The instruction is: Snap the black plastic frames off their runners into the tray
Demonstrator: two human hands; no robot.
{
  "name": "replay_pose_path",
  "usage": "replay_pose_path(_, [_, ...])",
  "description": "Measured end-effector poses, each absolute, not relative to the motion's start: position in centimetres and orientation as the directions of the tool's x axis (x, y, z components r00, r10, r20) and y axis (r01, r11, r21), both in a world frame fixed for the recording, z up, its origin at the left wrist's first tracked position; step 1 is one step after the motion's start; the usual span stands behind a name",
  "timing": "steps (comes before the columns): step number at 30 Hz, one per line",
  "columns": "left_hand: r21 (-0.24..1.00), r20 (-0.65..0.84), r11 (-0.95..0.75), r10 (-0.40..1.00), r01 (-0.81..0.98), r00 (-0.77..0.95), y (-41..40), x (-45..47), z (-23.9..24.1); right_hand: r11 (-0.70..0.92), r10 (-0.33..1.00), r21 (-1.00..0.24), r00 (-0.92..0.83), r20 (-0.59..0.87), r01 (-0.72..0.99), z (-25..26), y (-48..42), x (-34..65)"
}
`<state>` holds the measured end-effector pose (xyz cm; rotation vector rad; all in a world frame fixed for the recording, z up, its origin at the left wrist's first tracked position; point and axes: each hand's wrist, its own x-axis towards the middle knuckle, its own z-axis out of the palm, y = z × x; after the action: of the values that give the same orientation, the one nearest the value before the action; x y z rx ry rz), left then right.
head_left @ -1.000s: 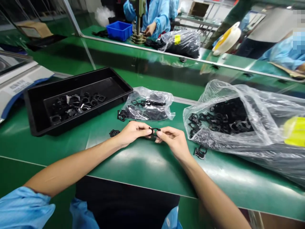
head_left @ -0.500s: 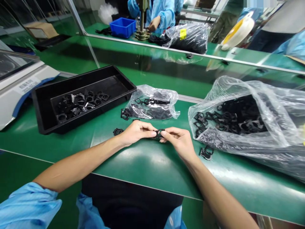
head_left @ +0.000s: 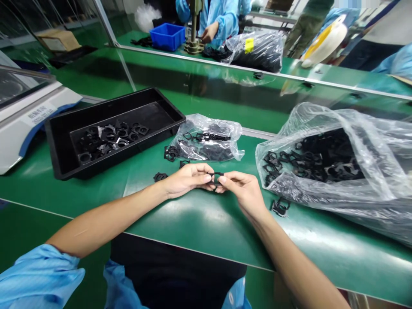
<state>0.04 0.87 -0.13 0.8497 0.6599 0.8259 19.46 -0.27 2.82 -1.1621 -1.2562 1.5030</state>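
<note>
Fingers (head_left: 201, 175) of the left hand (head_left: 185, 180) and the right hand (head_left: 244, 191) are closed narrowly on opposite ends of one small black plastic piece (head_left: 216, 178). They hold it just above the bench (head_left: 199, 223), a little back from the near edge. It seems gripped from both sides so that each hand can work against the other. Bare green surface between the forearms leaves the wrists free room.

One loose piece (head_left: 279, 207) lies just beside the right wrist, another (head_left: 160, 176) just left of the left hand. Behind the hands lies a small clear bag (head_left: 209, 139) of black parts. A large bag (head_left: 337, 163) spreads toward the right edge, parts crowding its near-left end — both look within easy reach. To the left a black tray (head_left: 106, 165) sits at an angle, with parts in its inner well. Beyond the far rail (head_left: 225, 64), another person's hand (head_left: 209, 32) works near a blue bin (head_left: 167, 36).
</note>
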Motion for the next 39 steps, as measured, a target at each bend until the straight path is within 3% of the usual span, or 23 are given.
replay_pose_path(5, [0.942,-0.118,0.216,0.929,-0.256,0.351,0.9,0.3,-0.3,-0.148,0.976,-0.989,-0.163,-0.143,-0.016,2.7,-0.3,19.3])
replay_pose_path(9, [0.977,-0.069,0.131,0.942,-0.171,0.328,0.5,0.5,-0.2,-0.176,0.973,-0.983,-0.159,-0.166,-0.049,2.5,-0.2,19.3])
replay_pose_path(22, [0.953,-0.149,0.24,0.9,-0.182,0.41,0.4,0.6,-0.3,-0.234,0.965,-0.964,-0.152,-0.214,-0.125,2.3,0.1,19.6])
replay_pose_path(39, [0.965,-0.108,0.163,0.961,-0.204,0.254,0.3,1.3,0.2,-0.237,0.962,-0.963,-0.169,-0.214,-0.13,1.8,-0.2,19.9])
